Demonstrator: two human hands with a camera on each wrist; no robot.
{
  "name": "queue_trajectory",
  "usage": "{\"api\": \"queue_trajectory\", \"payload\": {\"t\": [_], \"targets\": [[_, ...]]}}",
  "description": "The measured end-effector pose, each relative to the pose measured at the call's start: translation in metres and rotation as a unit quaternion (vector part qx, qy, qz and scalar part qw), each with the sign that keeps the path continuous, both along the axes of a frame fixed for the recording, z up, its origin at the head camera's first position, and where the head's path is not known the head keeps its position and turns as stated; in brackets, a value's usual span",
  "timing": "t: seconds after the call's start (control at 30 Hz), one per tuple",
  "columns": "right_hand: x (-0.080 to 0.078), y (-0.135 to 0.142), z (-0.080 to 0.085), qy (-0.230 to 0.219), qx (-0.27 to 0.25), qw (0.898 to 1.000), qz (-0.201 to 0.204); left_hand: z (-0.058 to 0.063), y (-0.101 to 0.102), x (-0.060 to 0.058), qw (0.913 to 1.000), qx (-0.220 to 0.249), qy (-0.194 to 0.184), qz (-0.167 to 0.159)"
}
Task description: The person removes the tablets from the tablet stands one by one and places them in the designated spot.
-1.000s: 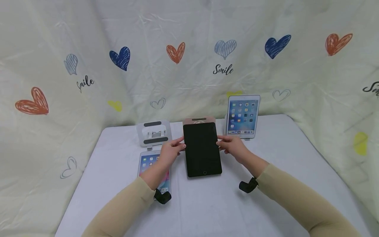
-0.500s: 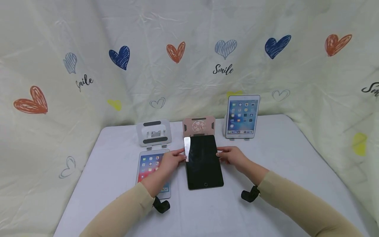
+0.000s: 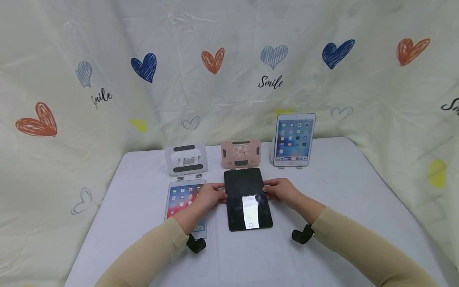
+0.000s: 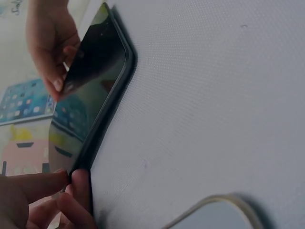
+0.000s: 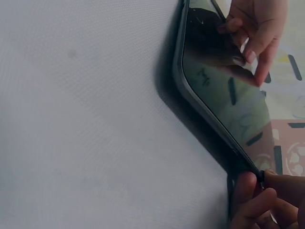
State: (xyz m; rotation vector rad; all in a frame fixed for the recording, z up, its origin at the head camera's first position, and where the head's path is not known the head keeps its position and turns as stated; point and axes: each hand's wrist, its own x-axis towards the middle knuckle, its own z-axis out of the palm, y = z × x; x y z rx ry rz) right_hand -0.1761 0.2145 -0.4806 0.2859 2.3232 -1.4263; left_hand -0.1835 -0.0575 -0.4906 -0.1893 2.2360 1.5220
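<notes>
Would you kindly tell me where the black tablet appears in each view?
Head: the black tablet lies below centre, slightly right.
Left wrist: it is in the left half, slanting down leftward.
Right wrist: it is in the right half, slanting down rightward.
Shared landmark: the pink stand.

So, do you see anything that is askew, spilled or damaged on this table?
Nothing looks spilled or damaged. The black tablet is slightly askew: in the head view its home-button end slants to the right, while the pink stand behind it sits nearly straight. The pale patch on the black tablet looks like a reflection.
</notes>
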Motion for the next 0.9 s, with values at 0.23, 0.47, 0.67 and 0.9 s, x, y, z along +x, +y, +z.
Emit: {"api": "queue_trajectory", "payload": {"t": [0.23, 0.47, 0.67, 0.9], "targets": [[-0.002, -0.002, 0.004, 0.007, 0.042, 0.999, 0.025, 0.011, 0.003, 0.004, 0.9983, -0.043, -0.012, -0.038], [-0.006, -0.009, 0.003, 0.008, 0.079, 0.996, 0.038, 0.017, 0.004, 0.004, 0.9922, -0.091, -0.025, -0.082], [-0.007, -0.01, 0.005, 0.014, 0.107, 0.993, 0.048, 0.016, 0.003, -0.001, 0.9852, -0.126, -0.007, -0.116], [-0.006, -0.01, 0.006, 0.031, 0.149, 0.986, 0.073, 0.011, -0.001, 0.0, 0.9656, -0.2, 0.05, -0.158]]}}
